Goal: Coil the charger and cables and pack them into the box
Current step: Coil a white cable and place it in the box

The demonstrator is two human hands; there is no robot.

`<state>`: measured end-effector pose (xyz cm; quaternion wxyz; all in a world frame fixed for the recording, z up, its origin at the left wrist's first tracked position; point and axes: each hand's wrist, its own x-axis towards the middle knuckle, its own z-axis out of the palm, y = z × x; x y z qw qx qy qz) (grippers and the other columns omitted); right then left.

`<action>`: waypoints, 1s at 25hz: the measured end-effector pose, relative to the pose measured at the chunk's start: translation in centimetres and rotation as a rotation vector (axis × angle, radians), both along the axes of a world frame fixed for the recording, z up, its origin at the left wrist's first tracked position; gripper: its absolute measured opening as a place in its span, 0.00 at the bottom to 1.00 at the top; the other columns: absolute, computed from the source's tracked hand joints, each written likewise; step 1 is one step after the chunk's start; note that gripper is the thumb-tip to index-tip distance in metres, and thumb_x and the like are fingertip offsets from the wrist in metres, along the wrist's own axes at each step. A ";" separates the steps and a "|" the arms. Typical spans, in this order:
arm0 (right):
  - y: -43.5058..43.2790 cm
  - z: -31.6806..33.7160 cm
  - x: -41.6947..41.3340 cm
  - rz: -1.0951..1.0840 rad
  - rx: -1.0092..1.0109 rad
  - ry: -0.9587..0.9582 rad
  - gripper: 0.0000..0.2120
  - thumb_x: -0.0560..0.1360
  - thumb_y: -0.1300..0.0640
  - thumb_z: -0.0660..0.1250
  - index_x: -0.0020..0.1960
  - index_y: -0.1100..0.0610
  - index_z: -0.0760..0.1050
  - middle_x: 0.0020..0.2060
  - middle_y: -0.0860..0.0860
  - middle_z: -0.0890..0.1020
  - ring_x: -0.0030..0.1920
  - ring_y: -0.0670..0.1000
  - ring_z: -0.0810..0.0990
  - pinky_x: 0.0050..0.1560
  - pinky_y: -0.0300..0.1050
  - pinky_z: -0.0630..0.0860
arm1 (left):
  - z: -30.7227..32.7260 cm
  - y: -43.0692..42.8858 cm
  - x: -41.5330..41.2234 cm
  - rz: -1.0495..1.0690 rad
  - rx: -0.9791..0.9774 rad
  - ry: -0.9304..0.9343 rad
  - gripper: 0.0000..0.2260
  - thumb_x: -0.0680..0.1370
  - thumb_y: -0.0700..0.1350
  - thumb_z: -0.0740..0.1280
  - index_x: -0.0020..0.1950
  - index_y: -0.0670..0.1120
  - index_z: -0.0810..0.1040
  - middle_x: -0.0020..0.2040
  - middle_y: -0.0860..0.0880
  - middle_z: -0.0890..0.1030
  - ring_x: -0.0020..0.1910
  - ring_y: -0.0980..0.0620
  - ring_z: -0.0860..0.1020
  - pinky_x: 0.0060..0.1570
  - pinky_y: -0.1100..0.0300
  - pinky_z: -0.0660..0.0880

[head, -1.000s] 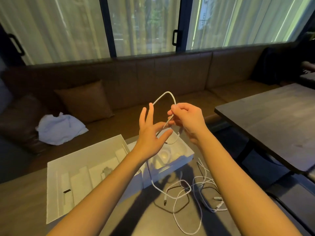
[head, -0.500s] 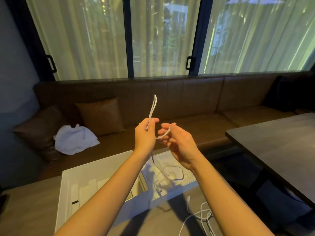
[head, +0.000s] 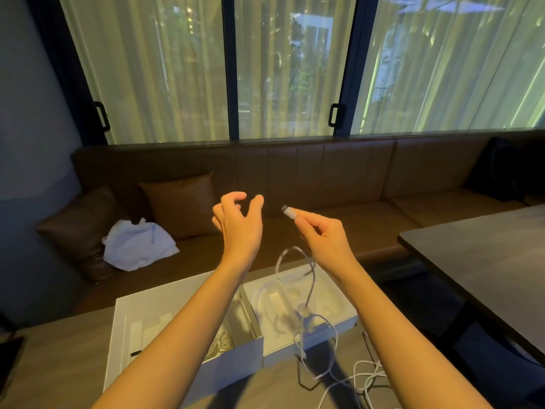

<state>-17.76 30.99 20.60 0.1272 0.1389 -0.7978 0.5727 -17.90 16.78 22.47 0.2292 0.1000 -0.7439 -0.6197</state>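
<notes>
Behind everything was a long brown bench seat (head: 295,184) under curtained windows (head: 289,66), with a brown cushion (head: 180,205) and a crumpled white cloth (head: 138,246) sitting on it off to the left. Closer to me was the grey-brown table (head: 59,358), and on it the white box (head: 309,329) lay opened out in two halves side by side, moulded insert showing in the right half. My right hand (head: 324,234) was up in the air above the box, thumb and forefinger pinched on the plug end (head: 288,211) of a white cable (head: 298,278), connector tip poking out toward my other hand. From under my palm the cable dropped in a loose loop, blurry, over the right half of the box and trailed past its front edge onto the table. My left hand (head: 239,222) was just beside it at about the same height, fingers spread and curled, holding nothing, not touching the plug. More white cables (head: 365,376) lay in a messy tangle on the table in front of the box, by my right forearm. Off to the right was the corner of a second dark table (head: 486,261). Couldn't make out a charger brick for sure in the box compartments, too washed out.
</notes>
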 end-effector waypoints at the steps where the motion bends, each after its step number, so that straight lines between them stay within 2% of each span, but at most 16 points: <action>1: 0.2 0.1 -0.2 0.030 0.077 0.029 0.14 0.79 0.57 0.62 0.63 0.52 0.76 0.40 0.46 0.79 0.39 0.42 0.76 0.39 0.30 0.73 | 0.5 -0.3 -0.2 -0.123 0.043 0.058 0.10 0.79 0.51 0.62 0.58 0.48 0.72 0.54 0.49 0.73 0.54 0.53 0.72 0.49 0.65 0.70; 2: 0.3 0.2 -0.3 0.066 0.151 0.056 0.13 0.79 0.58 0.62 0.62 0.53 0.77 0.42 0.47 0.79 0.42 0.43 0.76 0.41 0.30 0.73 | 1.0 -0.7 -0.3 -0.289 0.050 0.057 0.11 0.80 0.51 0.60 0.56 0.45 0.75 0.49 0.48 0.77 0.49 0.52 0.76 0.45 0.65 0.74; 4: 0.4 0.6 -0.5 0.125 0.247 0.093 0.12 0.79 0.60 0.62 0.60 0.55 0.78 0.45 0.48 0.79 0.46 0.44 0.77 0.45 0.30 0.75 | 1.8 -1.5 -0.3 -0.552 -0.153 -0.035 0.14 0.81 0.50 0.59 0.53 0.43 0.79 0.44 0.45 0.80 0.42 0.50 0.79 0.41 0.62 0.78; 6: 0.5 1.3 -0.5 0.176 0.238 0.104 0.10 0.78 0.63 0.62 0.57 0.53 0.75 0.47 0.47 0.78 0.47 0.44 0.78 0.49 0.31 0.75 | 2.0 -2.1 -0.2 -0.658 -0.362 -0.084 0.12 0.80 0.47 0.61 0.52 0.43 0.81 0.44 0.44 0.81 0.38 0.51 0.79 0.38 0.63 0.78; 7: 0.6 1.6 -0.5 0.200 0.225 0.107 0.10 0.78 0.63 0.62 0.56 0.52 0.73 0.46 0.46 0.78 0.47 0.44 0.79 0.49 0.32 0.76 | 2.0 -2.2 0.0 -0.695 -0.395 -0.122 0.11 0.80 0.46 0.62 0.52 0.43 0.82 0.43 0.44 0.81 0.36 0.51 0.79 0.37 0.64 0.78; 8: 0.6 1.9 -0.6 0.212 0.220 0.114 0.10 0.77 0.63 0.63 0.54 0.51 0.71 0.46 0.46 0.78 0.47 0.43 0.79 0.48 0.32 0.77 | 2.0 -2.3 0.1 -0.728 -0.370 -0.175 0.11 0.80 0.45 0.62 0.52 0.42 0.82 0.42 0.45 0.82 0.35 0.52 0.78 0.36 0.64 0.77; 10: 0.3 2.2 -0.6 0.208 0.176 0.123 0.09 0.76 0.62 0.66 0.52 0.52 0.70 0.43 0.47 0.79 0.43 0.43 0.80 0.43 0.33 0.78 | 2.4 -2.7 0.3 -0.773 -0.185 -0.307 0.10 0.79 0.44 0.63 0.53 0.40 0.81 0.40 0.44 0.83 0.34 0.52 0.79 0.36 0.63 0.78; 12: -0.4 1.8 -0.4 0.147 0.039 0.092 0.10 0.73 0.61 0.70 0.51 0.56 0.71 0.41 0.50 0.80 0.37 0.44 0.80 0.35 0.33 0.78 | 3.2 -3.7 0.3 -0.837 0.038 -0.447 0.10 0.78 0.42 0.65 0.54 0.39 0.81 0.39 0.44 0.83 0.34 0.53 0.80 0.37 0.63 0.80; 14: -0.9 1.4 -0.4 0.039 -0.081 0.030 0.10 0.71 0.60 0.72 0.48 0.58 0.73 0.38 0.52 0.79 0.31 0.45 0.78 0.30 0.34 0.76 | 3.8 -4.4 0.8 -0.927 0.162 -0.532 0.10 0.75 0.41 0.68 0.53 0.38 0.82 0.39 0.43 0.84 0.35 0.52 0.82 0.36 0.63 0.81; 16: -1.4 0.8 -0.3 0.009 -0.169 -0.051 0.06 0.73 0.59 0.70 0.46 0.59 0.75 0.34 0.51 0.80 0.29 0.45 0.77 0.28 0.33 0.75 | 3.7 -4.5 1.3 -0.976 0.261 -0.504 0.09 0.72 0.41 0.70 0.50 0.40 0.83 0.41 0.43 0.84 0.37 0.51 0.83 0.41 0.62 0.82; 19: -2.7 -0.3 0.0 0.089 -0.230 -0.249 0.05 0.78 0.59 0.63 0.49 0.59 0.77 0.34 0.53 0.81 0.30 0.47 0.79 0.31 0.37 0.78 | 3.1 -3.8 0.9 -0.903 0.488 -0.271 0.07 0.74 0.38 0.68 0.51 0.41 0.80 0.50 0.43 0.84 0.47 0.48 0.84 0.53 0.55 0.78; 20: -3.0 -0.9 0.1 0.163 -0.222 -0.337 0.06 0.79 0.59 0.61 0.52 0.59 0.76 0.35 0.54 0.80 0.29 0.48 0.79 0.34 0.43 0.79 | 3.0 -3.5 0.6 -0.850 0.539 -0.185 0.06 0.75 0.36 0.66 0.51 0.40 0.79 0.52 0.43 0.84 0.51 0.48 0.84 0.55 0.55 0.78; 22: -3.5 -1.8 0.6 0.347 -0.198 -0.530 0.07 0.80 0.58 0.59 0.53 0.59 0.74 0.33 0.55 0.79 0.30 0.51 0.78 0.45 0.55 0.79 | 2.6 -2.9 0.2 -0.741 0.517 -0.066 0.05 0.76 0.34 0.65 0.50 0.40 0.77 0.57 0.44 0.82 0.56 0.48 0.82 0.57 0.57 0.78; 23: -3.4 -2.0 0.9 0.419 -0.203 -0.610 0.08 0.80 0.58 0.60 0.53 0.60 0.75 0.33 0.56 0.79 0.31 0.52 0.79 0.50 0.57 0.78 | 2.3 -2.7 0.0 -0.686 0.510 -0.032 0.04 0.76 0.35 0.66 0.49 0.41 0.77 0.59 0.44 0.81 0.59 0.48 0.80 0.58 0.57 0.77; 25: -3.2 -1.7 1.2 0.494 -0.320 -0.699 0.08 0.79 0.60 0.62 0.54 0.62 0.77 0.35 0.57 0.80 0.36 0.52 0.81 0.52 0.52 0.79 | 1.5 -2.6 -0.5 -0.581 0.579 0.019 0.05 0.75 0.35 0.66 0.49 0.42 0.77 0.62 0.44 0.79 0.61 0.48 0.79 0.59 0.58 0.76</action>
